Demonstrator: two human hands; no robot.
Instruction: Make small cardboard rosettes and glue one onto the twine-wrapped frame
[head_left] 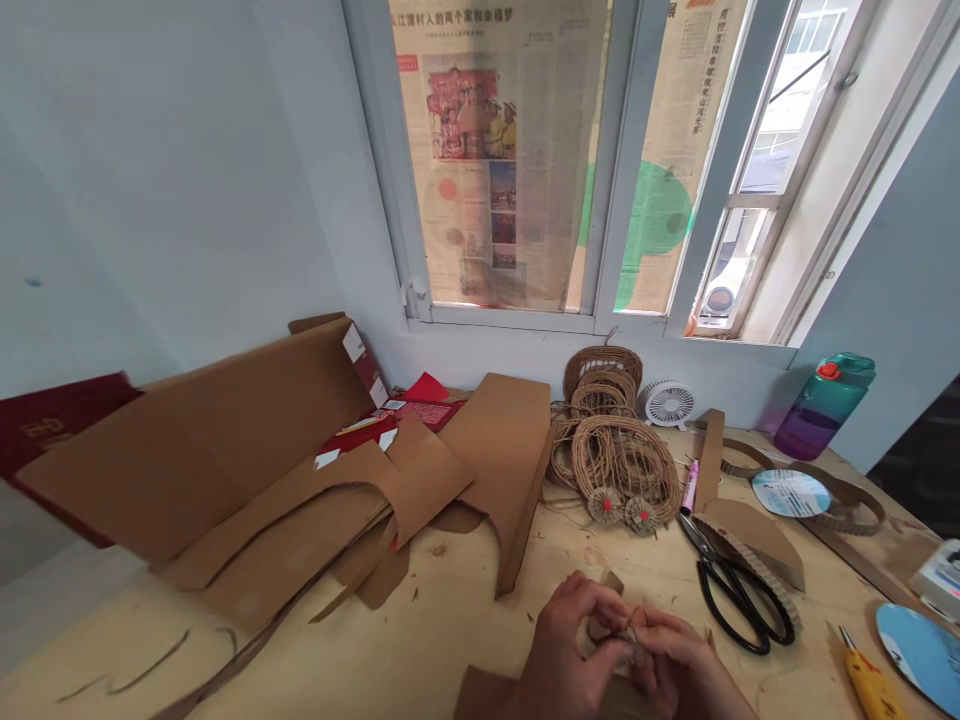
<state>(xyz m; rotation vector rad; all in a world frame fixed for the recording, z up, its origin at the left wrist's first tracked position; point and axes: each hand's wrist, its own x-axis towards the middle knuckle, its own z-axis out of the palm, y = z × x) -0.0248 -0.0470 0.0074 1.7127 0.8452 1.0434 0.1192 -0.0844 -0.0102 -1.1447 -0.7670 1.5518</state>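
Note:
My left hand (568,645) and my right hand (679,655) meet low in the view, above the wooden table. Between their fingertips they pinch a small grey-brown piece (630,642), mostly covered by the fingers, so its exact kind is unclear. Just behind the fingers a scrap of brown cardboard (613,582) shows. Right of my right hand lie black-handled scissors (739,595), blades partly apart, beside a corrugated cardboard strip (757,575). Two pleated rosettes with red centres, one the left rosette (604,505), rest against coiled twine loops (626,460) ahead.
Cut cardboard sheets (495,440) and a large folded carton (225,430) fill the left. To the right are a pink marker (691,488), blue-white discs (791,493), a yellow tool with a metal tip (870,680) and a bottle (825,405). A small white fan (669,403) stands near the wall.

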